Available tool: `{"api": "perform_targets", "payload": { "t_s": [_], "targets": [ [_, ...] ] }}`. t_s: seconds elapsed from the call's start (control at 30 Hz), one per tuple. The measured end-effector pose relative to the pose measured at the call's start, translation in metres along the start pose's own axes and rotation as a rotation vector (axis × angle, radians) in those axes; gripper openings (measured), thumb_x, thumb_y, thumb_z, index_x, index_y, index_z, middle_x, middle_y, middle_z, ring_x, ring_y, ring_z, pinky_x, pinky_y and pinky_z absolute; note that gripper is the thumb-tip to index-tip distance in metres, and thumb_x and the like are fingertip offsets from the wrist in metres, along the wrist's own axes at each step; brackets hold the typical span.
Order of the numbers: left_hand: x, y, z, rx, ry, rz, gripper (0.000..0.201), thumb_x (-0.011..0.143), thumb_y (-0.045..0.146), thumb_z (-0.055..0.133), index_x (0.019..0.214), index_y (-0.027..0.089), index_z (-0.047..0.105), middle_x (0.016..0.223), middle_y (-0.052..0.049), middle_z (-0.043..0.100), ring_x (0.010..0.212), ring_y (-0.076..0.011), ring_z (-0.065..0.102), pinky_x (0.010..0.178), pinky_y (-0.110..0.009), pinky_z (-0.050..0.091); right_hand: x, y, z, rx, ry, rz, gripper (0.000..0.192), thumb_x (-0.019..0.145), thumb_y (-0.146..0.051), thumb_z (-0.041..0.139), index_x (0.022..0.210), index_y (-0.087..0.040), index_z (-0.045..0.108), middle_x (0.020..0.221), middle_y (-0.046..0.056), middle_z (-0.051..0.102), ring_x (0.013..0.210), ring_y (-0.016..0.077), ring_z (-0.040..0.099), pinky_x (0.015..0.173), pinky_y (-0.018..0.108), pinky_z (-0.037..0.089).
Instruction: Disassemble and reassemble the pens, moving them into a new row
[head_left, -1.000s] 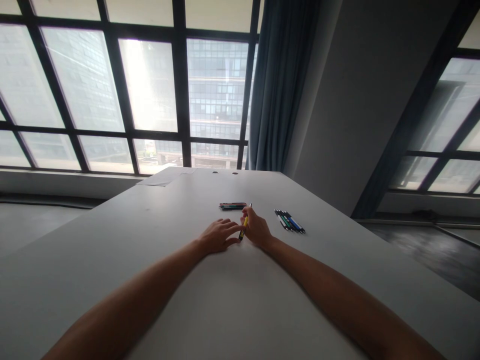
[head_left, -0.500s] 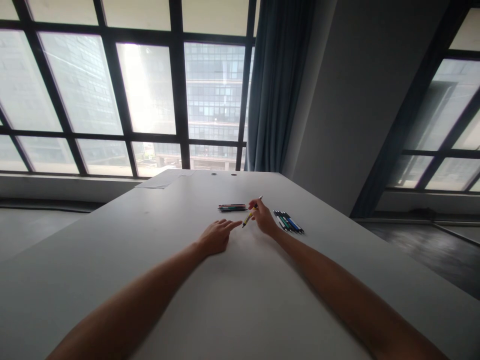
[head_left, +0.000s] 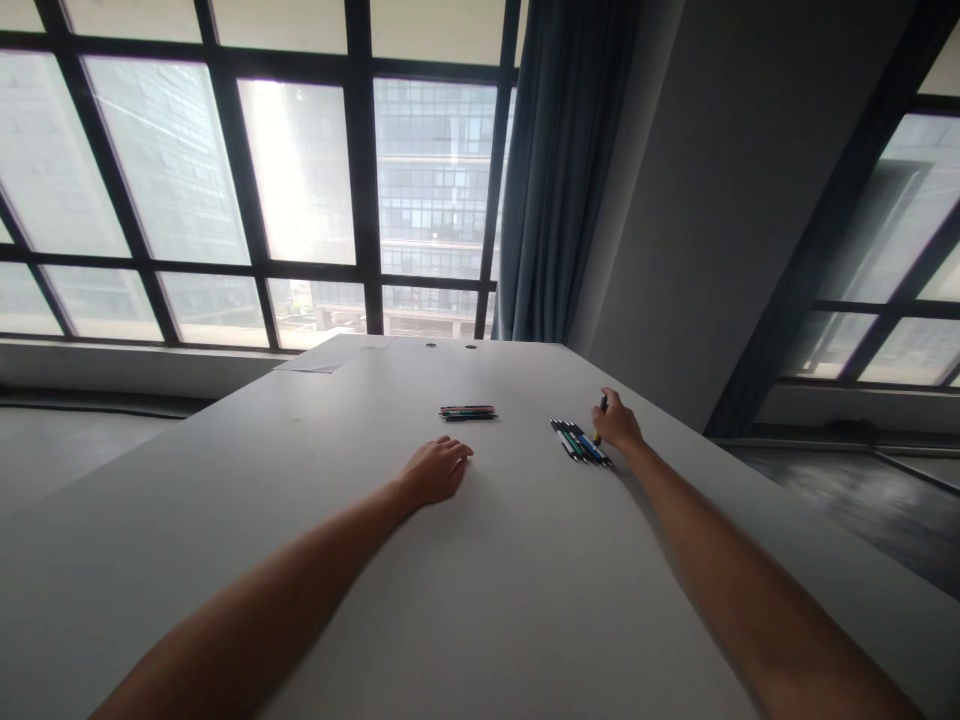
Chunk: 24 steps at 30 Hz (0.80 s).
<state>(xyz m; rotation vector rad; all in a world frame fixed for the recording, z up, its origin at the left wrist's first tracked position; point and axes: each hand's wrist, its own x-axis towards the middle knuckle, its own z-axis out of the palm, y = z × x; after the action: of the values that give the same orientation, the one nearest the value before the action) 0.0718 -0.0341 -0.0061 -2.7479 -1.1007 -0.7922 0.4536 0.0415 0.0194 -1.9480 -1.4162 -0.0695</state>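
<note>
My right hand is closed around a yellow and black pen, held steeply over the right edge of a row of pens. That row has several pens side by side, with dark, green, white and blue parts. Whether the held pen touches the row or the table, I cannot tell. My left hand rests palm down on the white table, its fingers stretched out and nothing in them. Beyond it lies a smaller group of pens, pinkish, green and dark, set crosswise.
White sheets of paper lie at the table's far left corner. Two dark round spots are near the far edge. Behind the table stand a large window and a blue curtain; a grey pillar is to the right.
My right hand has carried the yellow pen from in front of the left hand rightward to the row of pens. My left hand has drawn back slightly, its index finger no longer pointing at the pen.
</note>
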Motion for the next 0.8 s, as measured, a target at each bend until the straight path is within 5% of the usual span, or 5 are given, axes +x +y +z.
{"api": "perform_targets", "payload": {
  "t_s": [0.27, 0.8],
  "targets": [
    [0.0, -0.001, 0.0, -0.004, -0.009, -0.002, 0.026, 0.091, 0.025, 0.042, 0.099, 0.02, 0.065, 0.099, -0.007, 0.069, 0.094, -0.0195, 0.059, 0.083, -0.032, 0.05, 0.008, 0.027, 0.011, -0.159, -0.233, -0.115, 0.062, 0.075, -0.012, 0.048, 0.137, -0.017, 0.049, 0.126, 0.011, 0.06, 0.112, 0.0234, 0.058, 0.095, 0.029, 0.043],
    [0.0, -0.001, 0.0, 0.005, -0.019, -0.002, 0.024, 0.09, 0.023, 0.043, 0.094, 0.02, 0.066, 0.096, -0.006, 0.068, 0.091, -0.019, 0.058, 0.08, -0.031, 0.049, 0.006, 0.029, 0.017, -0.114, -0.272, -0.128, 0.047, 0.074, -0.012, 0.05, 0.119, -0.013, 0.062, 0.098, 0.009, 0.069, 0.085, 0.0177, 0.062, 0.077, 0.024, 0.043]
  ]
}}
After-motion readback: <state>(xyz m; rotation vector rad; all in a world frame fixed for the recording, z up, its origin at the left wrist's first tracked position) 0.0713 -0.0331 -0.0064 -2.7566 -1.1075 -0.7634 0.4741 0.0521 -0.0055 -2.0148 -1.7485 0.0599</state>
